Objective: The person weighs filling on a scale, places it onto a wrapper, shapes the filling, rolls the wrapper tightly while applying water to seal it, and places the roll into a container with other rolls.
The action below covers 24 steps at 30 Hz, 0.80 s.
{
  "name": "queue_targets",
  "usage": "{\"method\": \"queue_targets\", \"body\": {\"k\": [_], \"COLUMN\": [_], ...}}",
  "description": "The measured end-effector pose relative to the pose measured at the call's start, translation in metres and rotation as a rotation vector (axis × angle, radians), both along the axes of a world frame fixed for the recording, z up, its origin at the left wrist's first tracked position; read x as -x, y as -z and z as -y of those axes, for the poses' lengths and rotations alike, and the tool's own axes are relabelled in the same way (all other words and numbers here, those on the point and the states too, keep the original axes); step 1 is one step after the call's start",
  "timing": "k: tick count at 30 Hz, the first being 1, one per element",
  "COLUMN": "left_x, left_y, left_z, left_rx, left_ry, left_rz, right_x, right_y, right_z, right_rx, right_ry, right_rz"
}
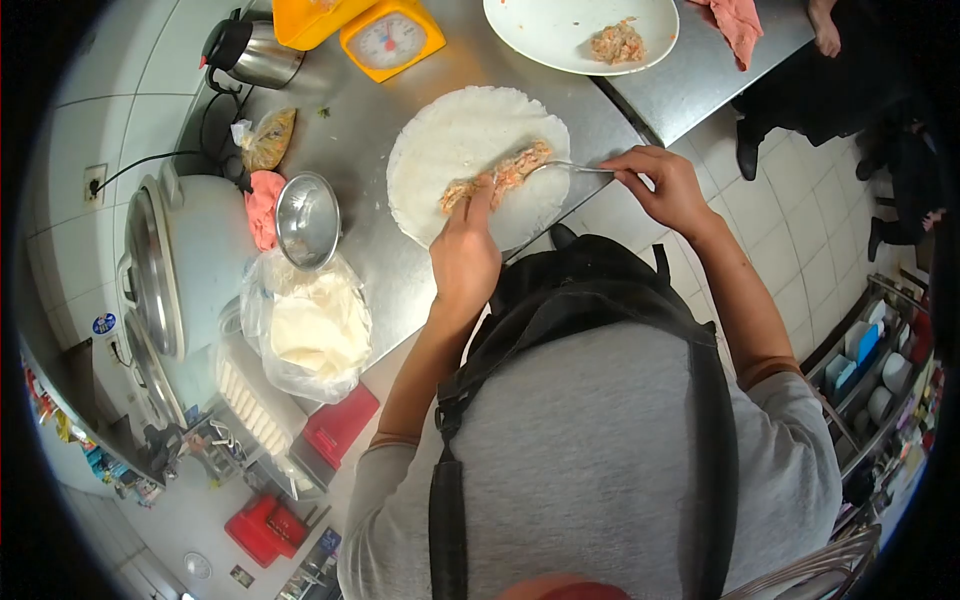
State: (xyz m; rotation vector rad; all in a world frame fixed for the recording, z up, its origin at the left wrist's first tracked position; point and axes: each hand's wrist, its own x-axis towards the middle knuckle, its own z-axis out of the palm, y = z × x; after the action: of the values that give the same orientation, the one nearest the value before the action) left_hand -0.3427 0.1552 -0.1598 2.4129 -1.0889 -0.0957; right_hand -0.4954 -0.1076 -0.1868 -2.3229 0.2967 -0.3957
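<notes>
A round white sheet of dough [425, 150] with an uneven edge lies flat on the steel table. Across its middle runs a strip of orange-flecked, minced-looking filling [515, 170]. My left hand [467, 255] reaches over the near edge, its fingers stretched out and touching the left end of the strip. Between the fingertips of my right hand [660, 190] is the handle of a metal spoon [580, 167]. The spoon's far end meets the right end of the filling, and its bowl is hard to make out.
A white bowl [540, 40] with leftover filling stands behind the dough, near a yellow scale [390, 40]. To the left are a metal bowl [307, 220], a bag of white sheets [320, 335], a pink cloth [264, 205] and a thermal jug [255, 52]. Other people stand at right.
</notes>
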Motion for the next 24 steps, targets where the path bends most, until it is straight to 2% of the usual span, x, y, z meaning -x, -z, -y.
{"method": "queue_targets", "body": {"k": [4,6,8,10,12,13,14,17,22,24], "left_x": [-0.002,-0.004,-0.011,-0.019,-0.025,-0.023,-0.02,-0.008,-0.024,-0.024], "left_y": [0.004,-0.003,-0.017,-0.021,-0.015,-0.008,-0.006,-0.008,-0.011,0.003], "left_z": [0.009,0.006,-0.007,-0.021,-0.033,-0.034,-0.036,-0.049,-0.063,-0.064], "left_rx": [-0.011,0.013,0.006,0.0,-0.099,-0.082,-0.08,-0.099,-0.041,-0.037], "left_ry": [0.031,0.082,0.031,-0.021,-0.09,-0.054,-0.057,0.016,-0.102,-0.027], "left_rz": [0.087,0.098,0.095,0.09,0.014,0.132,0.136,0.075,0.037,0.167], "right_x": [-0.005,-0.001,0.001,0.004,-0.006,-0.011,-0.016,-0.021,-0.016,-0.026], "right_y": [-0.004,-0.011,-0.012,-0.009,-0.006,-0.006,-0.006,-0.002,-0.005,-0.005], "right_z": [0.005,0.01,0.009,0.002,-0.018,-0.035,-0.042,-0.047,-0.046,-0.055], "right_rx": [0.029,0.019,0.007,-0.202,-0.055,-0.024,0.013,0.059,-0.067,0.059], "right_ry": [0.03,0.036,0.037,-0.022,-0.091,-0.092,-0.09,-0.024,-0.08,-0.069], "right_rz": [-0.01,-0.036,-0.066,-0.022,0.056,0.037,0.022,0.061,0.02,0.025]}}
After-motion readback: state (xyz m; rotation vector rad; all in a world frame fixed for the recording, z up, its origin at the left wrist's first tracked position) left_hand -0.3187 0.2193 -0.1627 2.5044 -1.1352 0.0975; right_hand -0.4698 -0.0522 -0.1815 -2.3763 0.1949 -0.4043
